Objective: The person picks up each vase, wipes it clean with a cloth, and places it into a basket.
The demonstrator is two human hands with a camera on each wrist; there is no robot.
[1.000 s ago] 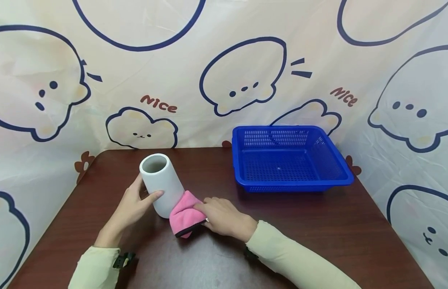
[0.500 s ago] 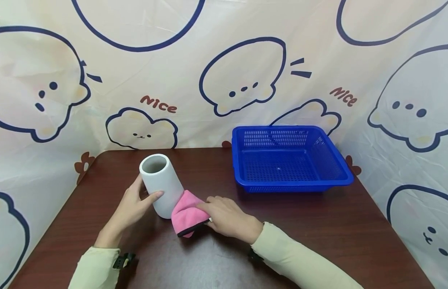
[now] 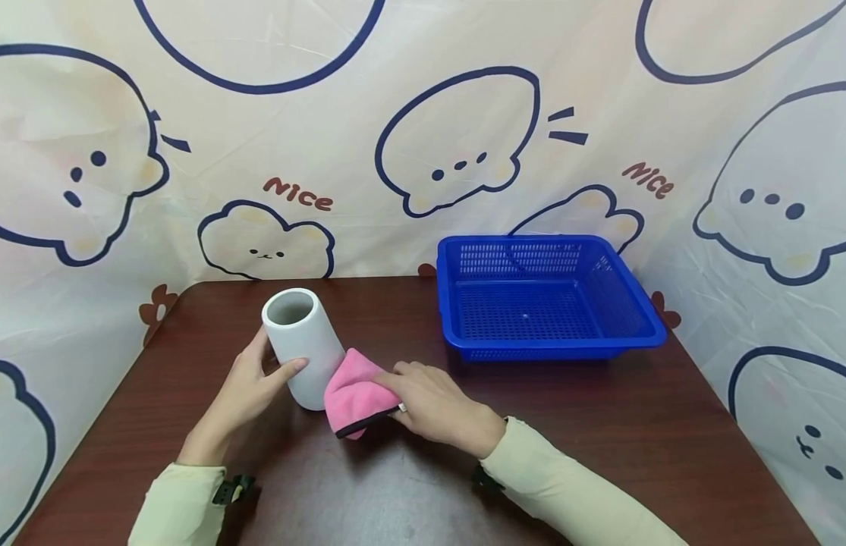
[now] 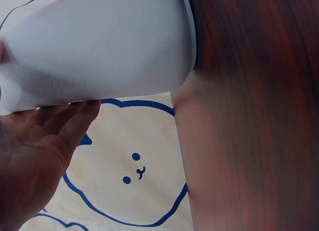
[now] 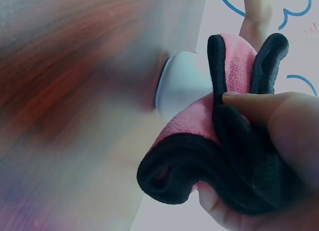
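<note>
A white, smooth vase [image 3: 305, 353] with a round open top stands on the brown table, left of the middle. My left hand [image 3: 248, 390] grips its left side, thumb across the front and the other fingers behind. In the left wrist view, the fingers [image 4: 75, 118] lie along the vase's wall. My right hand [image 3: 436, 402] pinches a bunched pink cloth [image 3: 357, 394] with black edging against the vase's lower right side. Black folds of the cloth [image 5: 199, 156] curl below the thumb in the right wrist view. The vase's far side is hidden.
At the back right of the table [image 3: 532, 440] sits a blue perforated plastic basket [image 3: 552, 353] with nothing visible inside. A pale curtain [image 3: 368, 136] printed with cartoon figures surrounds the table at the back and sides.
My right hand has shifted slightly to the right and then a little up along the vase, carrying the pink cloth. The left hand and the vase stay put.
</note>
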